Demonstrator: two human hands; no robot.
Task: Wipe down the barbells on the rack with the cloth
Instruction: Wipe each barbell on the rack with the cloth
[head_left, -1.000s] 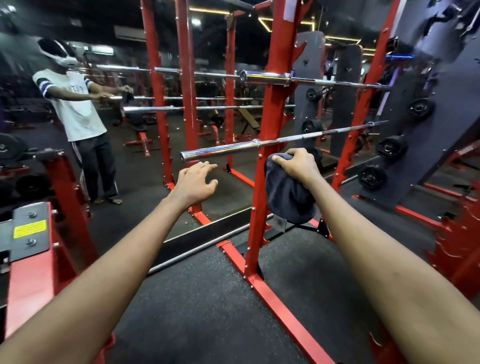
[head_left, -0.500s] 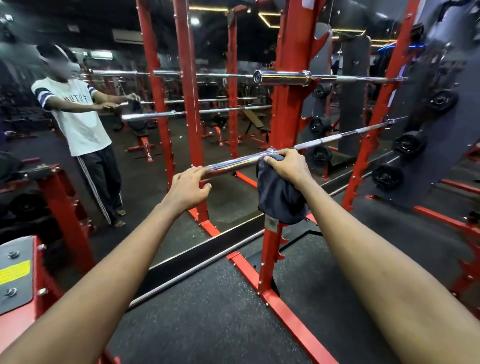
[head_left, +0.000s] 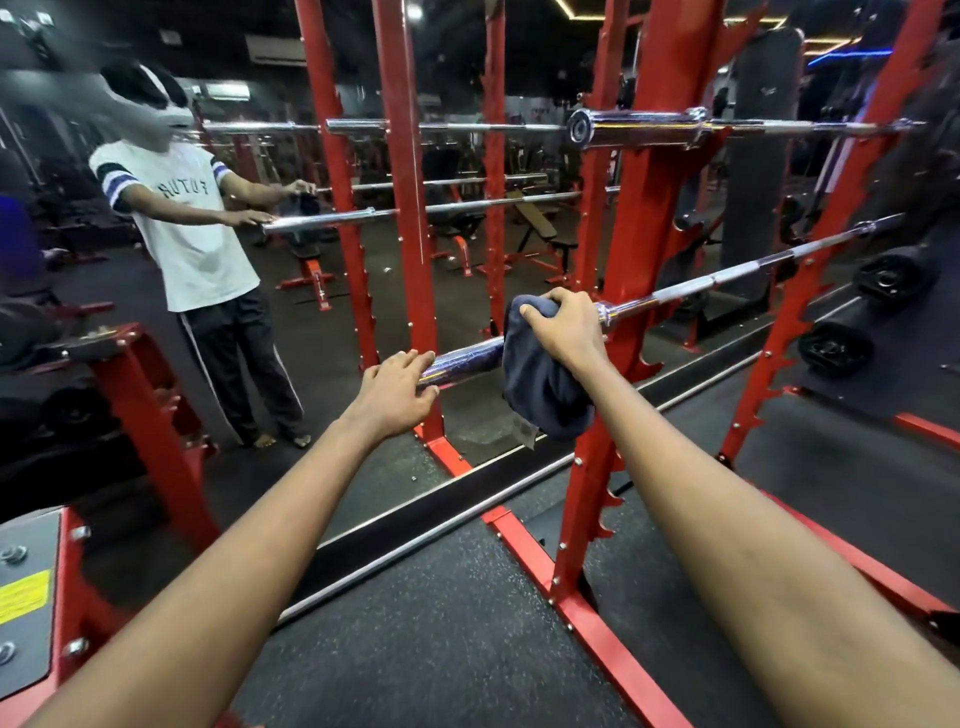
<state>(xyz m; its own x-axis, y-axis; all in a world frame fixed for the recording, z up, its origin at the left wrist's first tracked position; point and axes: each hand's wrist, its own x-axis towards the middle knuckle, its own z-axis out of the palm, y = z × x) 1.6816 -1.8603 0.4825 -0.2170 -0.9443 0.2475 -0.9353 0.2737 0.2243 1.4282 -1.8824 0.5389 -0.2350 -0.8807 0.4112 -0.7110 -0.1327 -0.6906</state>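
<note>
Head view. Change noted: a second ago the left hand (head_left: 395, 387) hung open in the air short of the bar, and the right hand (head_left: 563, 330) held the dark blue cloth (head_left: 540, 384) just under it, off the metal. Both hands have since come onto the lower chrome barbell (head_left: 727, 275), which lies slanting across the hooks of the red steel rack (head_left: 644, 234), from centre frame up to the right. Left fingers nearly straight, laid flat over the near end of the thick sleeve; touching, not wrapped. Right fingers curled over the top of the bar with the cloth bunched beneath them, at the inner end of the sleeve just left of the near upright; most of the cloth hangs loose below the hand. Judgement: contact made, wiping of this bar can start, left hand steadying against roll. No stroke along the shaft evident yet. Upper chrome barbell (head_left: 639, 127), upper right of frame, has no hand on it and looks left to do.
</note>
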